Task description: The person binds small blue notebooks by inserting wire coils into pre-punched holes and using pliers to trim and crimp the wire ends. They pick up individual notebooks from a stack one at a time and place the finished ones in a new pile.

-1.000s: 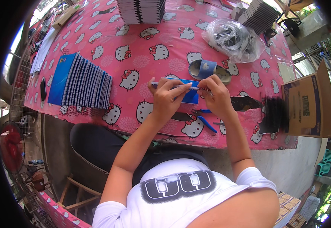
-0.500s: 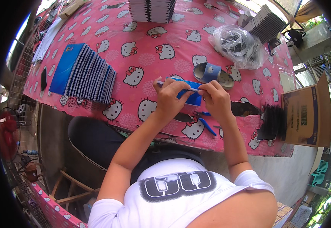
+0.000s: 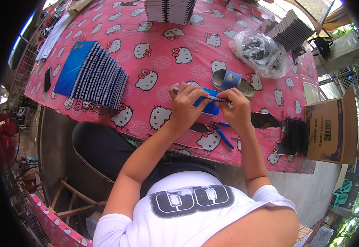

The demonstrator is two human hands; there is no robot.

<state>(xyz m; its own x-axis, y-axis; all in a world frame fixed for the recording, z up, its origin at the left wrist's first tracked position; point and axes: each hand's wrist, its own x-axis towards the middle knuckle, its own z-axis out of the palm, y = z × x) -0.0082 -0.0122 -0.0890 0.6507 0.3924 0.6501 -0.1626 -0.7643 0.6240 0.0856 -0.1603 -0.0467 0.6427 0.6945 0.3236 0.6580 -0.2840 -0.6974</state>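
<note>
A small blue-covered notebook [image 3: 211,108] is held between my two hands just above the table, its pale bound edge running from one hand to the other. My left hand [image 3: 186,103] grips the left part of that edge, thumb and fingers pinched together. At the right end of the edge, my right hand [image 3: 238,108] is closed in a pinch, its fingertips partly hiding the binding. Blue-handled pliers [image 3: 224,138] lie on the table between my forearms. Just beyond my right hand rests a blue and grey slide sandal [image 3: 231,80].
A pink patterned cloth covers the table [image 3: 155,61]. Blue spiral notebooks form a stack [image 3: 75,68] at left, near a dark phone [image 3: 47,79]. More stacks [image 3: 169,11] stand far off. A clear plastic bag [image 3: 259,55], black spiral coils [image 3: 291,138] and a cardboard box [image 3: 325,129] are at right.
My right fingertips have shifted slightly rightward along the notebook's edge, and more of that edge shows between my hands. The left hand keeps its hold. The whole view has tilted a little.
</note>
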